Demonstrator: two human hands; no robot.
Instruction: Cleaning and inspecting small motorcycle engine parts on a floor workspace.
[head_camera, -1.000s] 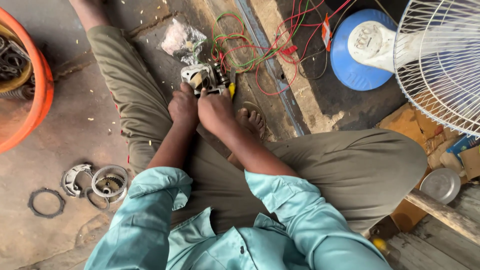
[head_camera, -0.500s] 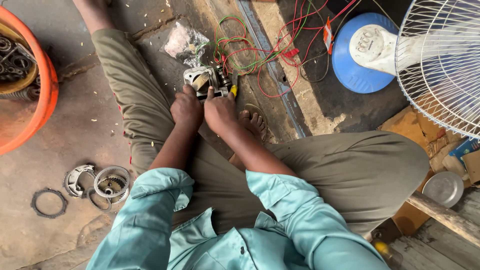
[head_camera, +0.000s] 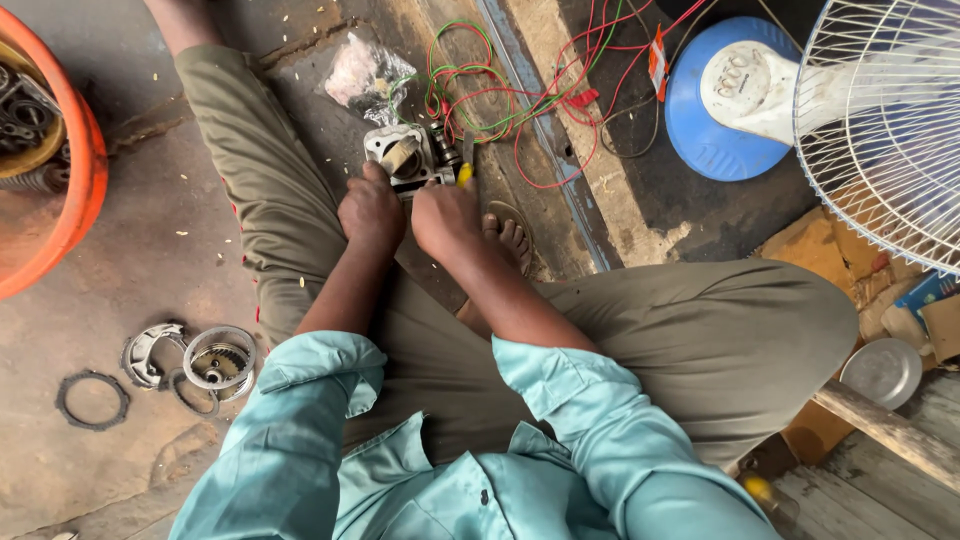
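Note:
I sit on the floor with my legs spread. My left hand grips the near side of a small grey metal engine part that rests on the ground between my legs. Close beside it, my right hand holds a tool with a yellow handle against the part's right side. Red and green wires trail from behind the part. A crumpled clear plastic bag lies just beyond it.
An orange basin with metal parts stands at the left. Metal rings and a round clutch-like piece lie on the floor at lower left. A fan with a blue base and white grille stands at the right, with a round tin below it.
Both hands and the metal part stay together in much the same place; my right hand has shifted slightly against the part. The view has drifted a little.

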